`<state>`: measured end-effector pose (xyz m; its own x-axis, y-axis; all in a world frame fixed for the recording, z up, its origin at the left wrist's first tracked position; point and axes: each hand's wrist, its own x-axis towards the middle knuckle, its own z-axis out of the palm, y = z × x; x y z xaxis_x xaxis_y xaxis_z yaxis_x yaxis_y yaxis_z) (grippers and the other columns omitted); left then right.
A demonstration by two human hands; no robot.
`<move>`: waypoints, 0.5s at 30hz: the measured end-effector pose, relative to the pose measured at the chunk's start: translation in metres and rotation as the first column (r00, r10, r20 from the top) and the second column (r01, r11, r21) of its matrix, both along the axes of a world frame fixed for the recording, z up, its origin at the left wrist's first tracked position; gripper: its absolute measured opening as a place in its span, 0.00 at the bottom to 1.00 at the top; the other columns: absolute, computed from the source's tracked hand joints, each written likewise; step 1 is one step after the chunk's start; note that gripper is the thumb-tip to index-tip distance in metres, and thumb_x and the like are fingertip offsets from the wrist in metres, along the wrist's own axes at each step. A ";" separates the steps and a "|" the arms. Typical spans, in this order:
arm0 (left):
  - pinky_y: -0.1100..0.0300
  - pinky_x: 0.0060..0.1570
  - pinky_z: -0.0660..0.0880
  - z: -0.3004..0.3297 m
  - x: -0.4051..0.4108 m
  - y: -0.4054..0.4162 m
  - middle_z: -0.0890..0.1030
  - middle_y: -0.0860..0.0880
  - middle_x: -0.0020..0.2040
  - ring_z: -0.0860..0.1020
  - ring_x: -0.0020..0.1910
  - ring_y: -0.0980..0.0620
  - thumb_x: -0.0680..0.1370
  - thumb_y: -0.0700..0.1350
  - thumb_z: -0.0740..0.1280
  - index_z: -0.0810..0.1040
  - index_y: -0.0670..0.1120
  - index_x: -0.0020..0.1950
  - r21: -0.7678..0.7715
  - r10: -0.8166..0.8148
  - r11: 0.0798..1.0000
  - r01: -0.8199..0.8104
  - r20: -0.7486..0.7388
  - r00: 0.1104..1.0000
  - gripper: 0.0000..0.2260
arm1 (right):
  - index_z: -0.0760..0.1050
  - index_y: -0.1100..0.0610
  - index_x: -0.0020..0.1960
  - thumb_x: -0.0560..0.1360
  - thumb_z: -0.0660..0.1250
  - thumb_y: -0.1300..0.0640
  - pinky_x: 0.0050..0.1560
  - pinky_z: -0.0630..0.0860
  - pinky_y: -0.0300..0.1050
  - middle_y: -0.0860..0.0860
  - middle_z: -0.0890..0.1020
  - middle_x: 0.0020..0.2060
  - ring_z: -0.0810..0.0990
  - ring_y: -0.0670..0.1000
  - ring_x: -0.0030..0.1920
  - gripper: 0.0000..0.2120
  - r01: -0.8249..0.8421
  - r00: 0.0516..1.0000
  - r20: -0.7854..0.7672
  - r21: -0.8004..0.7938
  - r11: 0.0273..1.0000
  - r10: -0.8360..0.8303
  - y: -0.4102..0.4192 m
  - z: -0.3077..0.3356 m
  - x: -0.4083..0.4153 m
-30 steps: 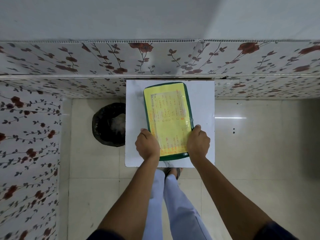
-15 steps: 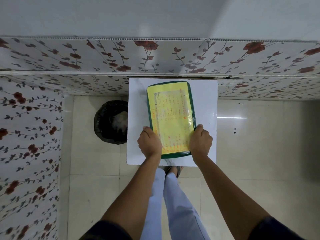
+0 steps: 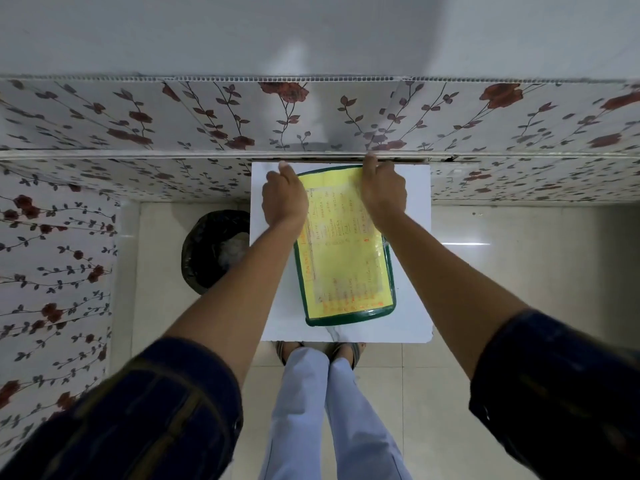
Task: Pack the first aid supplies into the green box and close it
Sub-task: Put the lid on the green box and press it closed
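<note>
The green box (image 3: 346, 271) lies flat on a small white table (image 3: 412, 306), lid down, with a yellow printed sheet covering its top. My left hand (image 3: 284, 199) is on the box's far left corner, fingers reaching past the edge. My right hand (image 3: 382, 188) grips the far right corner, fingertips close to the wall. Both hands hide the far end of the lid. No loose first aid supplies are visible.
A flowered wall panel (image 3: 311, 119) runs right behind the table. A black bin (image 3: 214, 251) with a liner stands on the floor to the table's left. My legs and sandalled feet (image 3: 318, 355) are at the table's near edge. Pale floor tiles extend to the right.
Both hands have left the near corners of the box and moved to its far corners. The box has stayed where it was on the table.
</note>
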<state>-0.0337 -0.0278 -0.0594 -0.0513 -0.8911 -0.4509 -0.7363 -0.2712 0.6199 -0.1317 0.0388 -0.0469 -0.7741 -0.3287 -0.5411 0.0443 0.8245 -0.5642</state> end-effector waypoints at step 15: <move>0.52 0.41 0.71 -0.022 -0.004 -0.012 0.81 0.35 0.46 0.78 0.46 0.37 0.81 0.44 0.49 0.76 0.33 0.43 -0.160 -0.032 0.986 0.044 0.073 0.997 0.20 | 0.73 0.59 0.44 0.74 0.52 0.51 0.40 0.69 0.47 0.57 0.81 0.46 0.79 0.57 0.44 0.15 -0.014 1.000 -0.020 0.125 0.992 0.017 -0.019 -0.027 -0.019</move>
